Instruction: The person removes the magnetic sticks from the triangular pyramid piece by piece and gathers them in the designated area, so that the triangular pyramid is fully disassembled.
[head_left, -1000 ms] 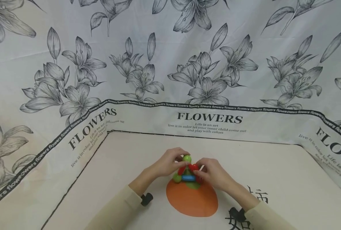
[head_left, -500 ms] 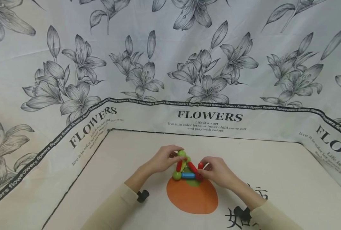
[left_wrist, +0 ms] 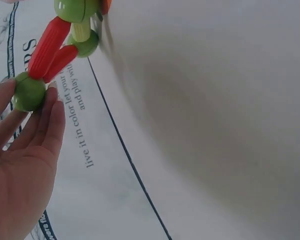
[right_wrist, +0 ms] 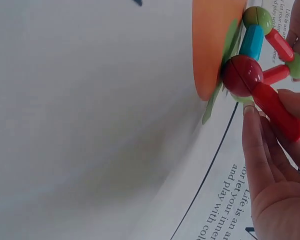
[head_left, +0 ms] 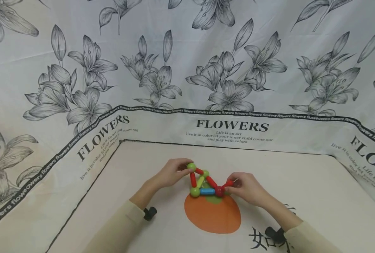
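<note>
lower centre | left hand (head_left: 173, 173) pinches upper green ball (head_left: 191, 167) | right hand (head_left: 250, 188) pinches red rod (right_wrist: 277, 111) | rod-and-ball model (head_left: 211, 181) likely light, stiff, slick; balls (head_left: 195, 192) seem best holds

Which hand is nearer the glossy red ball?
Right. The right hand is beside the red ball, gripping a red rod touching it; the left hand is farther off, holding a glossy green ball.

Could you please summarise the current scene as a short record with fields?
Left hand: fingers hold a green ball
Right hand: fingers grip a red rod touching the red ball
Blue rod: joins the red ball to a second green ball
Yellow-green rod: between that second ball and a third green ball
Surface: pale cloth with an orange fruit print
</note>
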{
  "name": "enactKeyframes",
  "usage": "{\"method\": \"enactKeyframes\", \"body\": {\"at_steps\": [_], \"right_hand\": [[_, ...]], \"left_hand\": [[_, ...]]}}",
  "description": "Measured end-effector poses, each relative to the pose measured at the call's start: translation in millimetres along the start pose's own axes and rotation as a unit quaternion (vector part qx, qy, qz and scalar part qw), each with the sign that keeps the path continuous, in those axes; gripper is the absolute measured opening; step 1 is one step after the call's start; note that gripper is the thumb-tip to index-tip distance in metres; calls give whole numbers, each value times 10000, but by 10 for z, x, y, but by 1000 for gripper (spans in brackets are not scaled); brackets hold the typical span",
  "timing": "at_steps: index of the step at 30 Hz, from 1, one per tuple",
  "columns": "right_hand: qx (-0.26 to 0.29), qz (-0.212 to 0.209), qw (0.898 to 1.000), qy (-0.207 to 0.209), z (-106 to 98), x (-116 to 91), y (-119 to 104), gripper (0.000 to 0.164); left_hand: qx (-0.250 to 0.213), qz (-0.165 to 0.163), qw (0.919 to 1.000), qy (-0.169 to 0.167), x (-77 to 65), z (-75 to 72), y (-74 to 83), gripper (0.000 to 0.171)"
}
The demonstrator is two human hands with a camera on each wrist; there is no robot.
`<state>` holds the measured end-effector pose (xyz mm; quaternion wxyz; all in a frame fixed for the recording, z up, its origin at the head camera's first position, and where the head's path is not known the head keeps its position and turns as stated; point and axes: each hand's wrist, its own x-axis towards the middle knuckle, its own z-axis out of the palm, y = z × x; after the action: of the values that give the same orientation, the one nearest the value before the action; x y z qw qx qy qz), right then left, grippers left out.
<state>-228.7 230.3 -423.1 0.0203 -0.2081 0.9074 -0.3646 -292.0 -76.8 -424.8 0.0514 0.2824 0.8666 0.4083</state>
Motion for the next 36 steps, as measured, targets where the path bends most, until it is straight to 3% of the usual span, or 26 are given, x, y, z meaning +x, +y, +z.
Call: {"method": "enactKeyframes", "body": {"at_steps": [12,20,36], "right_hand": [[-211,-262,9992,-201,-133,-39,48,12],[-88,-95,9991,-414,-202,-48,117,14],[-220,-2,9974,-682,-215,-117,219,14]], "left_hand": [[-47,-113,9999,-73,-151,-69,-49,29],[-187,-100,9992,-329,-251,-75,-94,27],[138,-308,9975,-620,-450,-81,-163,24]]}}
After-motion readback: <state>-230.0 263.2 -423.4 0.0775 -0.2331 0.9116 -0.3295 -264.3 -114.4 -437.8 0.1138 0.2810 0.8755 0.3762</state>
